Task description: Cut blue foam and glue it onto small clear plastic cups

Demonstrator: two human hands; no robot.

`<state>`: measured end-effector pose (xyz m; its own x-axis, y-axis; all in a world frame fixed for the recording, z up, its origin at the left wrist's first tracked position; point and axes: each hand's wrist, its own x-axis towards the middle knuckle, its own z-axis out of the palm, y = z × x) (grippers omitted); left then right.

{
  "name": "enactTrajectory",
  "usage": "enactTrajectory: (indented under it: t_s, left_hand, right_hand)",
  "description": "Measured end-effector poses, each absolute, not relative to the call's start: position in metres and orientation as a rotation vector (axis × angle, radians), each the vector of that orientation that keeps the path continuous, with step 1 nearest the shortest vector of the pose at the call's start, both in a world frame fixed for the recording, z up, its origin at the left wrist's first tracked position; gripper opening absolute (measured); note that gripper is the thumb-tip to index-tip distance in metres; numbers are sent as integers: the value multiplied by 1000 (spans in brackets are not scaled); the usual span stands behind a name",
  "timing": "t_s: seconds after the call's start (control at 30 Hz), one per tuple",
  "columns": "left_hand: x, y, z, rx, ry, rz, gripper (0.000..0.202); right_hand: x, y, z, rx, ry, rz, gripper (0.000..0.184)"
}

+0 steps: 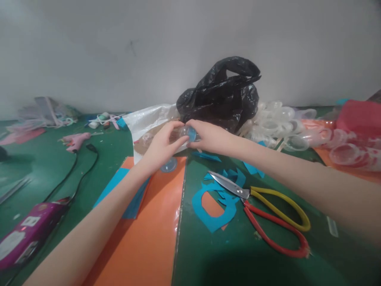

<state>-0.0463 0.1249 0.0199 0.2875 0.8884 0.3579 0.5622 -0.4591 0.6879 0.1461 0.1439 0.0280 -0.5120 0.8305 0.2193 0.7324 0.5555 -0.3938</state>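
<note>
Between my left hand [163, 143] and my right hand [210, 137] is a small clear plastic piece with a blue round end [191, 134]. Both hands have thumb and fingers curled round it, the fingertips almost meeting; its full shape is partly hidden. Just below my left hand, a clear round plastic cup or lid [169, 165] rests on the top of an orange sheet [157, 222]. Blue paper [111, 186] lies on that sheet beneath my left forearm. Scissors with one yellow and one red handle [247, 194] lie partly open over blue paper offcuts [214, 220], below my right forearm.
Behind my hands are a white plastic bag [154, 113] and a crumpled black bag [223, 95] against the wall. Clear plastic cups [276, 123] pile up at right. A pink glue gun [76, 141] and a purple power strip [32, 230] with cords lie left.
</note>
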Motion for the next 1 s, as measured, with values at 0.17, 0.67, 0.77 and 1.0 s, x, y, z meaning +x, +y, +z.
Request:
enactTrajectory:
  t_s: [0.17, 0.67, 0.77, 1.0]
  left_hand:
    - [-62, 136, 19, 2147, 1395, 1032, 30]
    - [-62, 138, 15, 2537, 1608, 806, 53]
    - [-57, 133, 16, 2489, 1574, 863, 52]
    - [-37, 111, 34, 2470, 1335, 908, 48]
  right_hand:
    - [149, 152, 21, -1244, -2315, 405, 50]
    - [156, 138, 26, -1272, -2062, 649, 65]
    - [160, 134, 25, -1225, -1941, 827, 58]
    - [168, 114, 30, -1056, -1655, 1399, 47]
